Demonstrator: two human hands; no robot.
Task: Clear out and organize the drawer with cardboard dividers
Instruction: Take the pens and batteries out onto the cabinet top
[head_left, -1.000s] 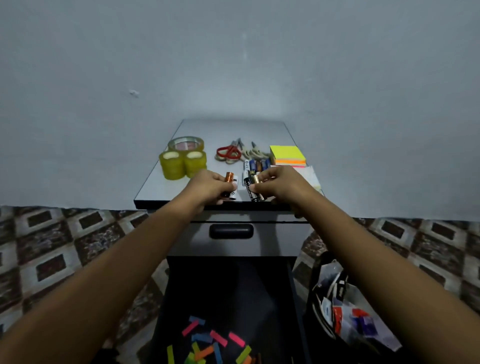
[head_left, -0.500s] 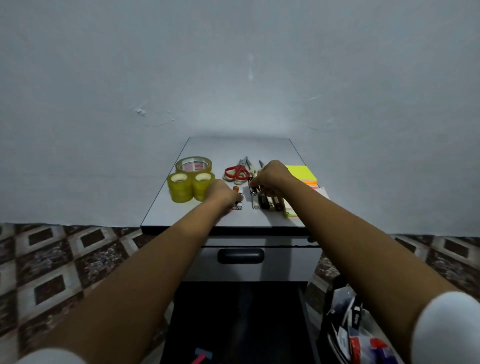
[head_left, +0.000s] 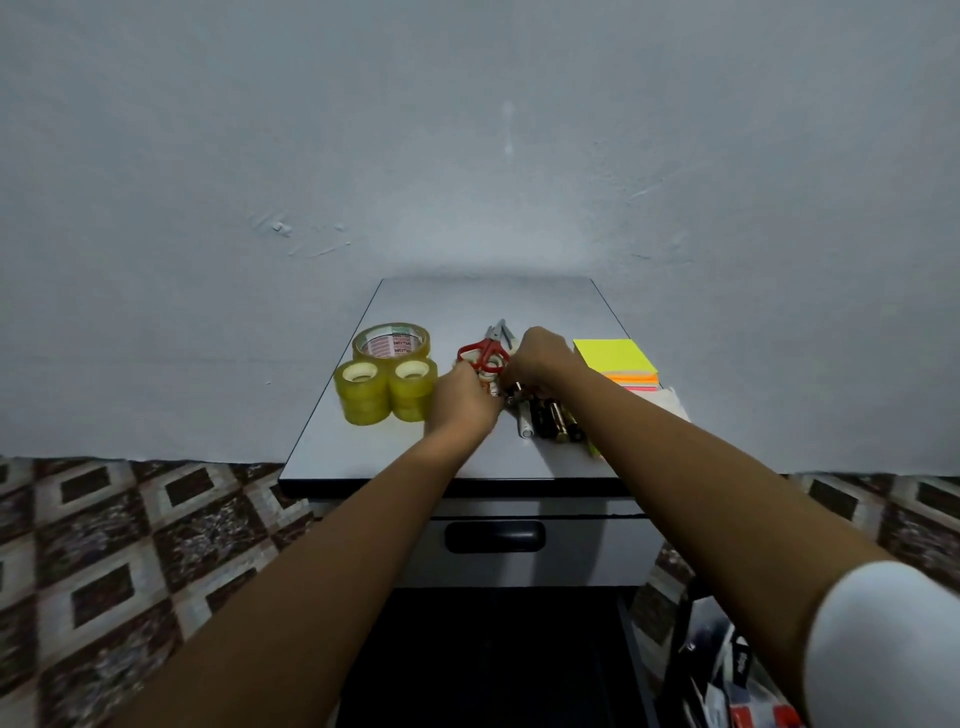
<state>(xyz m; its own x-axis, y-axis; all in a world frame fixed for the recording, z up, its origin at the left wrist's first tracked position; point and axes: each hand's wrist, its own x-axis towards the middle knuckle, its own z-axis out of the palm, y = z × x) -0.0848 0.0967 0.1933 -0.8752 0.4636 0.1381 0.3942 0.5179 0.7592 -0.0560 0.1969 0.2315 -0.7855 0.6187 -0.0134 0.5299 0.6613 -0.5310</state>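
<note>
Left hand (head_left: 462, 402) and right hand (head_left: 537, 358): fingers curled close together over cylindrical metal batteries (head_left: 545, 420) on the grey cabinet top (head_left: 363, 452); what they grip cannot be told. Judged best laid parallel, nudged gently against rolling. Red-handled scissors (head_left: 483, 353) lie at the fingertips; yellow tape rolls (head_left: 384, 389) just left, neon sticky-note pad (head_left: 615, 358) just right. Bare top toward the front edge; open dark drawer (head_left: 483, 665) well below.

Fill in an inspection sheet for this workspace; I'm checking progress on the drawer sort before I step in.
Surface: grey cabinet top; upper drawer closed.
Job's things: three tape rolls, red scissors, batteries, sticky notes laid out in a row.
Clutter: stuffed bag at lower right.
Hands: left hand and right hand curled over small items near the scissors; grip unclear.
Cables: nothing seen.
Surroundings: plain wall, patterned floor.
</note>
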